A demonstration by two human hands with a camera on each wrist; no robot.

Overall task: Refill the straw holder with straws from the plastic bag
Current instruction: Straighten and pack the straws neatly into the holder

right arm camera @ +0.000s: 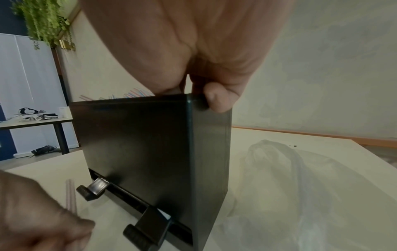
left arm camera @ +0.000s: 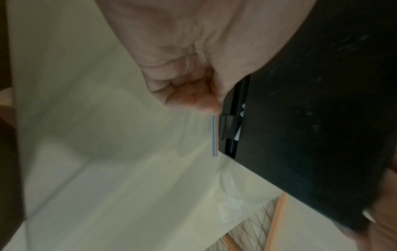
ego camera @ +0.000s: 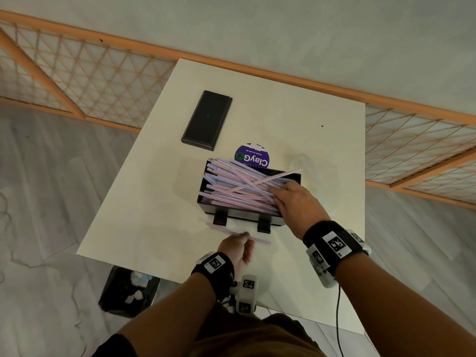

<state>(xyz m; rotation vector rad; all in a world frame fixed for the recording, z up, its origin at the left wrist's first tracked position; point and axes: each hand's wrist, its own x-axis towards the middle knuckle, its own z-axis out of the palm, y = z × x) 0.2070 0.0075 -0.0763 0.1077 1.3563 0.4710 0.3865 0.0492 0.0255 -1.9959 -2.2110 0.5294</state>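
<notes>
On the white table [ego camera: 296,119], seen from the head camera, a black straw holder [ego camera: 247,219] stands open at the top and is heaped with pink-and-blue striped straws [ego camera: 239,186], several crossing at angles and one poking out over the far right rim. The right hand [ego camera: 296,202] lies on the right end of that heap with its fingers stretched flat over the straws. Nearer the person, the left hand [ego camera: 238,247] pinches a single straw [ego camera: 219,229] just in front of the holder's two black front feet. A clear plastic bag [ego camera: 300,161] lies crumpled behind the holder's right end; whether anything is in it cannot be told. A round purple sticker [ego camera: 253,157] shows just behind the holder, and a flat black lid [ego camera: 207,121] lies well apart toward the far left. Beside the table on the floor sits a black bin [ego camera: 128,291] with white scraps in it.

From the left wrist, the left hand [left arm camera: 189,95] has its fingers curled tightly together, and the striped straw [left arm camera: 214,135] runs out from the fingertips, just beside the holder's black wall [left arm camera: 311,118].

From the right wrist, the right hand [right arm camera: 193,51] reaches over the holder's top edge, the thumb [right arm camera: 219,98] pressed on the outer corner of the holder [right arm camera: 150,144]. Straw ends [right arm camera: 133,93] show above the rim. The clear bag [right arm camera: 290,178] lies slack on the table to the right of the holder, and the left hand [right arm camera: 36,217] with its straw [right arm camera: 71,193] is at lower left.
</notes>
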